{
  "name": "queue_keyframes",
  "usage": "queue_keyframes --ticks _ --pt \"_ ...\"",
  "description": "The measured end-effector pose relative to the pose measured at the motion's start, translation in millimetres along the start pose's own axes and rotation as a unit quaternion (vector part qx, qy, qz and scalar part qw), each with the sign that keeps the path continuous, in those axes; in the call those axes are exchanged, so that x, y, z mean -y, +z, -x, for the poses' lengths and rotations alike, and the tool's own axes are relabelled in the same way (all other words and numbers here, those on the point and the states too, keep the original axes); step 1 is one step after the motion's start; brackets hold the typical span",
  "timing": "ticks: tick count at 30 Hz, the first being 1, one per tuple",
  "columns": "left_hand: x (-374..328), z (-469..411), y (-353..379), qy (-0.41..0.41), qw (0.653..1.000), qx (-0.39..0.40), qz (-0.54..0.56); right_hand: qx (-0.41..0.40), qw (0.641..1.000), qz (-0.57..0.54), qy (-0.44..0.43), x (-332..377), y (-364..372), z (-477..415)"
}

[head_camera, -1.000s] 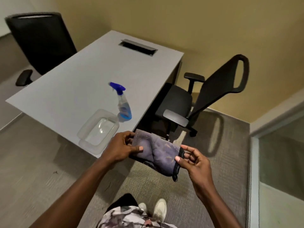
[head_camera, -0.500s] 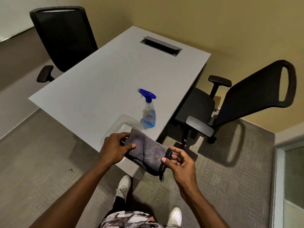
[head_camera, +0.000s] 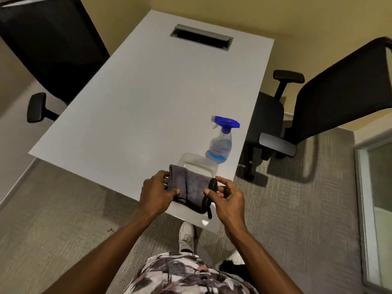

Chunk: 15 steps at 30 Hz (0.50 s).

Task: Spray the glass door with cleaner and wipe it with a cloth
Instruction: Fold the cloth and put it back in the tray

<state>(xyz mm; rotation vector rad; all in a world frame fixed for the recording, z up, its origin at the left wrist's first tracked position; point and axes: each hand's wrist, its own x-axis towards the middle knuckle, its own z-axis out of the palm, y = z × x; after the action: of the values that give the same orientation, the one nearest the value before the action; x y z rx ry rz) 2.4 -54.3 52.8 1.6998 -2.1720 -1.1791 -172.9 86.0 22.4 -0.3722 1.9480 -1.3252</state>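
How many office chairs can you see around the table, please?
2. One black chair stands at the table's far left corner, only partly in frame. The other chair sits along the table's right side, turned away from it. More could be out of frame.

One bench (head_camera: 137,107) carries one spray bottle (head_camera: 220,143) and one clear container (head_camera: 198,163), with one cloth (head_camera: 188,185), two hands and two chairs.

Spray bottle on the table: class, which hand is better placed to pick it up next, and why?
Probably the right hand. The spray bottle stands near the table's right edge, ahead of that hand. Both hands hold the cloth, so the left hand could keep it.
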Motion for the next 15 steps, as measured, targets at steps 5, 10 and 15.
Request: queue_keyframes --ticks 5,10,15 --pt "12 -10 11 0.032 0.999 0.002 -0.03 -0.031 0.999 0.038 -0.004 -6 18 -8" --pt "20 -13 25 0.049 0.997 0.016 -0.065 -0.049 0.989 0.131 -0.055 -19 29 -10" --pt "25 -13 33 0.071 0.988 0.03 -0.131 -0.07 0.972 0.187 -0.122 -38 44 -8"
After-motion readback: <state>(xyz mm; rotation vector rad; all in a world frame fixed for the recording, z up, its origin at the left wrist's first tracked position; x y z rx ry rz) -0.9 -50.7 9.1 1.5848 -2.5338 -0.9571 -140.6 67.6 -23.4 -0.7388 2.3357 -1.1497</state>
